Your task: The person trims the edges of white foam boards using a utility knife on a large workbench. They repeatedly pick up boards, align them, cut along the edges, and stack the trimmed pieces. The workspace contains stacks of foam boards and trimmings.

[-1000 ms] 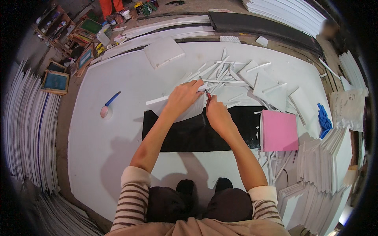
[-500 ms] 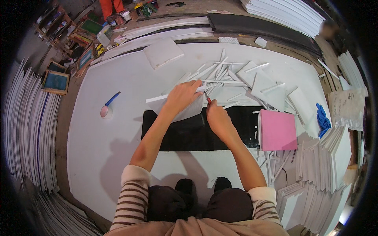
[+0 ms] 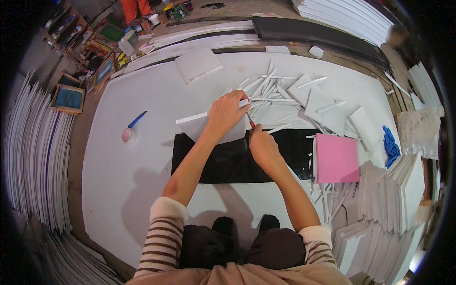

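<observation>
My left hand [image 3: 227, 114] is closed round the upper edge of a white foam-like board [image 3: 192, 119], held tilted above a black mat [image 3: 213, 164]. In my right hand [image 3: 263, 146] is a red-handled knife [image 3: 251, 123], its blade pointing up at the board's right end, just below my left fingers. Whether the blade touches the board is hard to see. Beyond my hands lies a loose heap of thin white strips [image 3: 271, 92]. A pink square board [image 3: 337, 157] rests at the mat's right end.
Stacked white boards [image 3: 389, 190] stand at the right, near a blue glove-like bundle [image 3: 391, 146]. On the left of the white work surface [image 3: 109, 190] are a small round pot [image 3: 128, 136] and a blue-handled tool [image 3: 137, 119]. A white slab [image 3: 198, 65] lies at the back.
My left hand has shifted slightly right and up along the board. The knife sits a little lower. A white strip now shows along the outer side of my right forearm.
</observation>
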A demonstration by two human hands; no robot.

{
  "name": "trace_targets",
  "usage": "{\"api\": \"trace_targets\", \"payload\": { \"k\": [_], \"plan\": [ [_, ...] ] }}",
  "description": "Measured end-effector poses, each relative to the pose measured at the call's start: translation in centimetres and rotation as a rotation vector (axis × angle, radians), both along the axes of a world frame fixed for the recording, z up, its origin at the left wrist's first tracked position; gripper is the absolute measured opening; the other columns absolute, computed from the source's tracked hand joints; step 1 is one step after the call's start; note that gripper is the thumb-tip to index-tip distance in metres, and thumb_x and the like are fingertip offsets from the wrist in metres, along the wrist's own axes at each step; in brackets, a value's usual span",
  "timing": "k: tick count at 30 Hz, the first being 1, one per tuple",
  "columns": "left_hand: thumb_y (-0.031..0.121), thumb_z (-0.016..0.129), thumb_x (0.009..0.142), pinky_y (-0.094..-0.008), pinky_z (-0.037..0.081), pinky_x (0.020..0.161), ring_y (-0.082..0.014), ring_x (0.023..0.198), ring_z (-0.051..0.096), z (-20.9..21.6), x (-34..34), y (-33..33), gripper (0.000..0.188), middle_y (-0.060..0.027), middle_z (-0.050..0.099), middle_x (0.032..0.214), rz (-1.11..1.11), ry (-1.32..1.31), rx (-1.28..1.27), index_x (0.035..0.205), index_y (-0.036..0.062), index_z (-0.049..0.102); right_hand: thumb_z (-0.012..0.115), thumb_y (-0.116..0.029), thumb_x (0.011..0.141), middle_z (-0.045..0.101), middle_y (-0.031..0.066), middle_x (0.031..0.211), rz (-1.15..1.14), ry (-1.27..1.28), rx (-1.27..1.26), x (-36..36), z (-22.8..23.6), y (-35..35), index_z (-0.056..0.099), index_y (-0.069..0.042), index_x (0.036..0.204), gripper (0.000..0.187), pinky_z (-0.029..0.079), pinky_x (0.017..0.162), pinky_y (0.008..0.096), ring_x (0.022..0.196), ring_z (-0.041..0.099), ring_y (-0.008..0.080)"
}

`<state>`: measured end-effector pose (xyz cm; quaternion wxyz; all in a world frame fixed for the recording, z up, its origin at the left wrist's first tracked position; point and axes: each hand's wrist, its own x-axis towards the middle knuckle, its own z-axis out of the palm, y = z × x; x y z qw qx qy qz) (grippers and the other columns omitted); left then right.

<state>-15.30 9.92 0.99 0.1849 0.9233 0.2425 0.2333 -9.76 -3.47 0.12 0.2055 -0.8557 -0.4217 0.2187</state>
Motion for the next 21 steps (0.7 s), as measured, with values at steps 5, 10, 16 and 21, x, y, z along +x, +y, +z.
{"api": "trace_targets", "payload": {
  "k": [5, 10, 16, 21],
  "plan": [
    [0.024, 0.063, 0.072, -0.0369, 0.045, 0.065, -0.0274, 0.077, 0.057, -0.4, 0.3, 0.1, 0.02, -0.0056, 0.06, 0.083, 0.006, -0.04, 0.032, 0.081, 0.0072, 0.057, 0.035, -0.017, 0.089, 0.06, 0.0263, 0.079, 0.003, -0.031, -0.041, -0.2, 0.4, -0.9, 0.042, 0.001, 0.088, 0.02, 0.048, 0.065, 0.0485, 0.079, 0.06, 0.0402],
    [0.024, 0.063, 0.072, -0.0363, 0.045, 0.064, -0.0261, 0.076, 0.057, -0.8, 0.6, 0.7, 0.019, -0.0051, 0.059, 0.081, -0.005, -0.065, 0.049, 0.08, 0.0076, 0.057, 0.035, -0.019, 0.09, 0.06, 0.025, 0.076, -0.004, -0.029, 0.01, 0.1, -1.2, 0.3, 0.041, 0.001, 0.087, 0.02, 0.049, 0.062, 0.0477, 0.076, 0.06, 0.0404],
    [0.022, 0.063, 0.072, -0.0349, 0.045, 0.062, -0.0247, 0.075, 0.057, -0.7, 0.5, 0.6, 0.016, -0.0033, 0.059, 0.079, -0.03, -0.057, 0.056, 0.079, 0.0088, 0.057, 0.036, -0.02, 0.09, 0.06, 0.0237, 0.075, 0.0, -0.054, 0.02, 0.8, -3.8, 1.8, 0.04, 0.0, 0.088, 0.02, 0.049, 0.062, 0.0478, 0.075, 0.06, 0.0406],
    [0.023, 0.063, 0.072, -0.0355, 0.045, 0.061, -0.025, 0.074, 0.058, -0.6, 0.6, 0.6, 0.017, -0.0031, 0.058, 0.079, -0.04, -0.043, 0.07, 0.081, 0.0105, 0.056, 0.037, -0.023, 0.09, 0.06, 0.0235, 0.076, 0.006, -0.031, -0.006, 1.1, -5.0, 2.3, 0.04, 0.0, 0.088, 0.023, 0.049, 0.063, 0.0481, 0.076, 0.06, 0.0403]
  ]
}}
